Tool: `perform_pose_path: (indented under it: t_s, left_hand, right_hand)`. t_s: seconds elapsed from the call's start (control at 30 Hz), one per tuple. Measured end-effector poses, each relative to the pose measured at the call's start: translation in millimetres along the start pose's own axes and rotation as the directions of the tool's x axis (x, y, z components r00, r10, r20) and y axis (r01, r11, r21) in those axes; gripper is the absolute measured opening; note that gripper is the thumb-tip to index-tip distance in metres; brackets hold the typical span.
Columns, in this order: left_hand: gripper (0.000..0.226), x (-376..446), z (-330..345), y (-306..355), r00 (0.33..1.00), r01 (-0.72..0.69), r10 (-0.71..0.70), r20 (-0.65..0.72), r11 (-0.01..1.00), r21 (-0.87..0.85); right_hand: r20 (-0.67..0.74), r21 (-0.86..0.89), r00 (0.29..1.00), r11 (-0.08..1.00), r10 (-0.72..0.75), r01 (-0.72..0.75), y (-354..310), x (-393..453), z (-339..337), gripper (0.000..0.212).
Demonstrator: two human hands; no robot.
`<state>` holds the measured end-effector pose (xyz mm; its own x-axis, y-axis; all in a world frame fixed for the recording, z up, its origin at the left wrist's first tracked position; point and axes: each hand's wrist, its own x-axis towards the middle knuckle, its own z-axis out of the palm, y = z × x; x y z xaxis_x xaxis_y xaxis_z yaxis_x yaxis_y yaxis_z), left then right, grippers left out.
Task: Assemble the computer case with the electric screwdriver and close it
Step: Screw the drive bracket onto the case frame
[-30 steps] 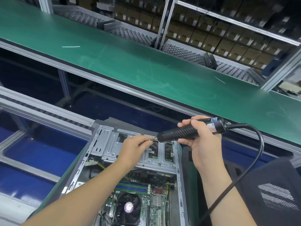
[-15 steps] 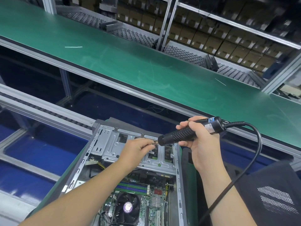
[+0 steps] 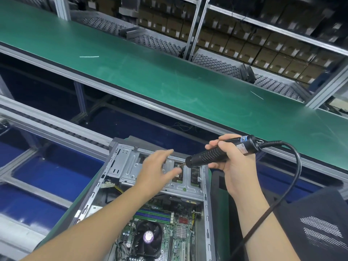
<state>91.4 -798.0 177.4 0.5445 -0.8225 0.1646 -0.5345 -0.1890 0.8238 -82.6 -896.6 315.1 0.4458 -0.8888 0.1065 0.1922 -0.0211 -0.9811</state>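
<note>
The open computer case point(image 3: 162, 194) lies on its side on the green worktop point(image 3: 82, 202), and everything here is placed against it. At its left wall a small white connector with yellow leads point(image 3: 108, 185) hangs just inside the frame. Over the drive cage point(image 3: 130, 166) at the case's far end hovers the left hand point(image 3: 157, 169), fingers straight and spread, holding nothing, close above the metal; whether it touches cannot be told. Nearer the person, inside the case, sit the memory sticks point(image 3: 153, 216) and the black cooler fan point(image 3: 148, 238) on the green board. Just right of the left hand, the tip of the electric screwdriver point(image 3: 218, 155) points down and left at the cage's right bays; the right hand point(image 3: 230, 164) has its grip wrapped round the ribbed black barrel, and a thick black cable point(image 3: 293, 178) loops off beyond the case's right edge. The case looks like thin, stiff, grey sheet steel, probably heavy enough to stay put but sharp along its stamped edges, so it is best steadied by the outer frame or the cage top, never by the fragile board. The driver seems light and rigid; its ribbing should keep the hold from slipping, though the cable may tug.
</note>
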Motion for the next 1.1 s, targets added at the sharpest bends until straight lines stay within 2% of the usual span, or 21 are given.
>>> perform_pose_path:
  t_s: [0.03, 0.07, 0.1, 0.13, 0.17, 0.23, 0.27, 0.3, 0.37, 0.43, 0.5, 0.6, 0.8, 0.97, 1.1]
  left_hand:
    - [0.034, -12, -4, 6, 0.988, 0.054, -0.067, -0.138, 0.993, -0.101]
    - [0.018, -29, -5, 12, 0.943, 0.147, -0.215, -0.255, 0.954, -0.262]
    - [0.018, -46, -4, 18, 0.859, 0.272, -0.423, -0.287, 0.854, -0.444]
    - [0.023, -63, -2, 24, 0.761, 0.397, -0.613, -0.211, 0.698, -0.595]
    - [0.028, -77, 2, 25, 0.668, 0.521, -0.741, -0.071, 0.533, -0.667]
    - [0.052, -87, 14, 21, 0.516, 0.67, -0.821, 0.245, 0.209, -0.712]
    - [0.066, -86, 19, 20, 0.477, 0.682, -0.795, 0.376, 0.065, -0.728]
    - [0.077, -82, 21, 20, 0.465, 0.68, -0.752, 0.467, -0.034, -0.732]
    - [0.092, -72, 28, 19, 0.483, 0.651, -0.684, 0.547, -0.138, -0.747]
    - [0.095, -62, 39, 12, 0.534, 0.593, -0.636, 0.557, -0.188, -0.783]
    - [0.08, -53, 47, 7, 0.585, 0.549, -0.589, 0.557, -0.218, -0.807]
    - [0.053, -42, 52, 6, 0.612, 0.52, -0.574, 0.545, -0.228, -0.823]
    - [0.024, -37, 60, -4, 0.648, 0.512, -0.568, 0.508, -0.17, -0.842]
    - [0.034, -38, 59, -5, 0.694, 0.513, -0.515, 0.503, -0.138, -0.847]
    - [0.037, -39, 59, -6, 0.716, 0.516, -0.502, 0.485, -0.089, -0.852]
  right_hand:
    - [0.003, 0.003, 1.0, 1.0, 0.001, -0.001, 0, 0, -1, 0.014]
    - [0.006, 0.007, 1.0, 1.0, 0.004, -0.004, 0, 1, -1, 0.013]
    - [0.008, 0.009, 1.0, 1.0, 0.008, -0.008, 1, 2, -1, 0.013]
    - [0.008, 0.008, 1.0, 1.0, 0.012, -0.012, 3, 2, -1, 0.012]
    - [0.007, 0.004, 1.0, 1.0, 0.017, -0.017, 5, 3, 0, 0.011]
    - [0.008, 0.005, 1.0, 1.0, 0.03, -0.03, 9, 3, 2, 0.011]
    - [0.01, 0.008, 0.999, 0.999, 0.038, -0.038, 11, 3, 3, 0.013]
    - [0.011, 0.006, 0.999, 0.999, 0.043, -0.043, 12, 3, 4, 0.018]
    - [0.014, -0.003, 0.999, 0.999, 0.045, -0.045, 16, 4, 4, 0.026]
    - [0.018, -0.008, 0.999, 0.999, 0.046, -0.046, 19, 5, 4, 0.026]
    - [0.019, -0.019, 0.999, 0.999, 0.05, -0.049, 21, 6, 4, 0.023]
    - [0.022, -0.048, 0.998, 0.997, 0.056, -0.055, 25, 9, 3, 0.021]
    - [0.025, -0.097, 0.998, 0.993, 0.065, -0.063, 28, 14, 9, 0.026]
    - [0.039, -0.141, 0.996, 0.988, 0.075, -0.069, 30, 17, 15, 0.028]
    - [0.044, -0.173, 0.995, 0.982, 0.087, -0.079, 32, 20, 17, 0.017]
